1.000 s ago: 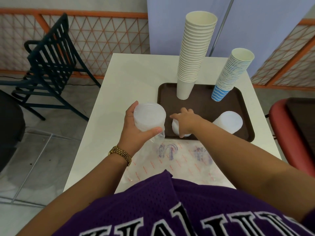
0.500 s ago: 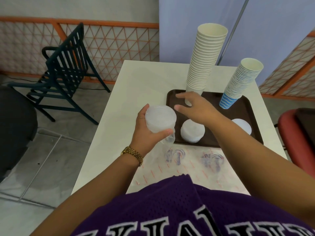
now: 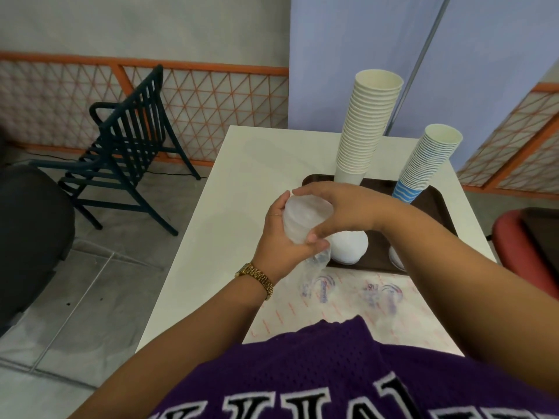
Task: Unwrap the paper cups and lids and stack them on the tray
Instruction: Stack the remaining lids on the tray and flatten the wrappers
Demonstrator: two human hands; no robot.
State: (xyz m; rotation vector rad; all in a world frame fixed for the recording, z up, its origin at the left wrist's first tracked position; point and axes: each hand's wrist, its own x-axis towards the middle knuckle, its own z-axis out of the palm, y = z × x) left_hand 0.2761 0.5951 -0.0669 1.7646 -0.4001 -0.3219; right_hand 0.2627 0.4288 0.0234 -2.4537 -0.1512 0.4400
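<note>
My left hand (image 3: 279,240) grips a stack of clear lids (image 3: 304,217) still partly in its plastic sleeve, held above the table's left side. My right hand (image 3: 338,207) closes over the top of that same stack, thumb below and fingers across. A brown tray (image 3: 440,207) carries a tall stack of white paper cups (image 3: 367,128), a stack of blue-striped cups (image 3: 426,167), and a pile of white lids (image 3: 349,247). Another lid pile (image 3: 394,257) at the tray's front right is mostly hidden by my right arm.
Empty printed plastic wrapping (image 3: 357,297) lies flat on the white table (image 3: 242,182) between the tray and my body. A dark slatted chair (image 3: 127,140) stands to the left on the floor. A red seat (image 3: 526,249) sits at the right edge.
My right hand left the lid pile on the tray, rose, and came back left to grasp the top of the lid stack held in my left hand.
</note>
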